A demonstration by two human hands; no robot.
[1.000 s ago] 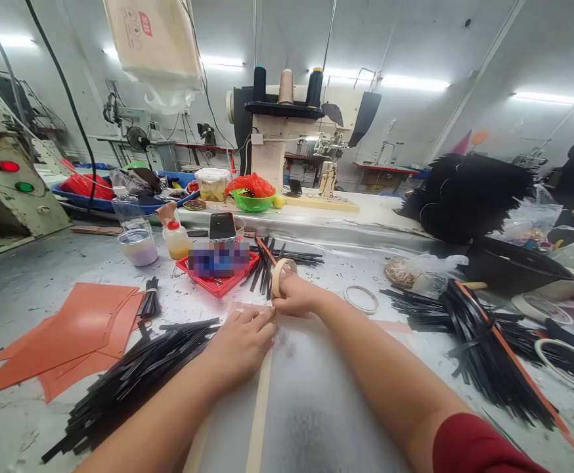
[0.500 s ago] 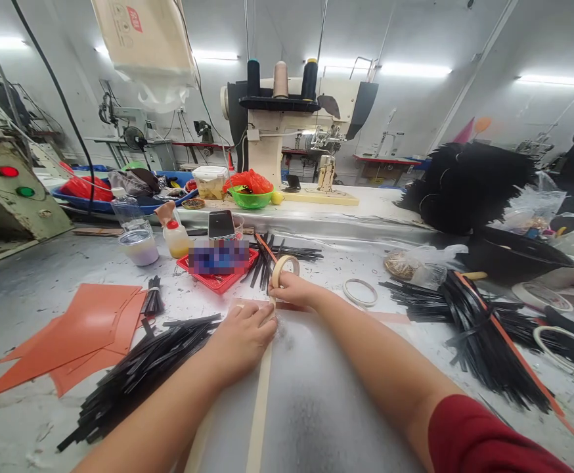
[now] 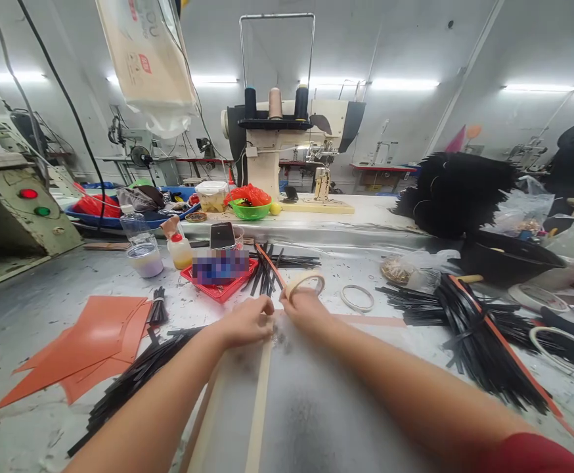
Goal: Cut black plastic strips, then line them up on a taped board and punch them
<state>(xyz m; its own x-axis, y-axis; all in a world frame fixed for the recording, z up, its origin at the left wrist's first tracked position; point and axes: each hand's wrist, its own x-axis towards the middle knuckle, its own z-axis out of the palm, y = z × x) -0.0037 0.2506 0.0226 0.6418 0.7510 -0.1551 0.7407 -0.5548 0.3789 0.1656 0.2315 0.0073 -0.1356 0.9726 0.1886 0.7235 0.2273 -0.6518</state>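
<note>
A roll of masking tape point(image 3: 294, 282) is in my right hand point(image 3: 307, 314), its fingers closed round the lower side of the ring. My left hand point(image 3: 247, 320) is curled, thumb and fingers drawn together just over the far end of a cream tape strip point(image 3: 258, 407). What lies between those fingertips is too small to make out. The strip runs straight toward me down a smooth grey board point(image 3: 311, 394). A gap separates the two hands at the board's far edge.
Black strips point(image 3: 139, 374) and orange sheets point(image 3: 90, 328) lie left. A red basket point(image 3: 220, 292) stands ahead. Rightward are a thin white ring point(image 3: 357, 298) and a bundle of black strips point(image 3: 474, 341). A sewing machine point(image 3: 262, 157) rises behind.
My left hand has lifted from lying flat on the tape, and its fingers have curled. My right hand has moved slightly right with the roll, apart from the left. The view has tilted up.
</note>
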